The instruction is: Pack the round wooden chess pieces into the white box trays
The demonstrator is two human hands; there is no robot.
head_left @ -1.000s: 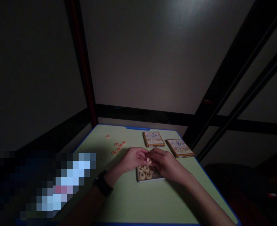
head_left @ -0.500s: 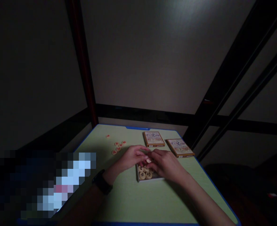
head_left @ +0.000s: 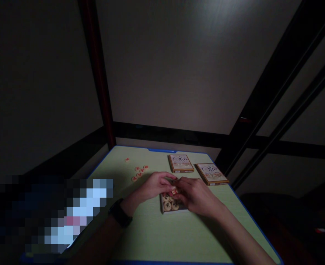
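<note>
Red-marked disc (head_left: 174, 192) is pinched in right grip (head_left: 196, 193); left grip (head_left: 154, 185) curled, hold unclear; both partly hide tray (head_left: 176, 211); boxes (head_left: 181, 163) beyond.

The head camera looks out from the wearer's own eye level, above the near side of the pale green, blue-edged rectangular tabletop (head_left: 162, 235), facing forward and tilted down. Its wide view keeps the bare left hand (head_left: 153, 187) and bare right hand (head_left: 197, 192) low and right of centre, at middling range, seen from behind and above. Beyond the tabletop's far edge, the flat grey wall panel (head_left: 168, 73) fills much of the upper half.
</note>
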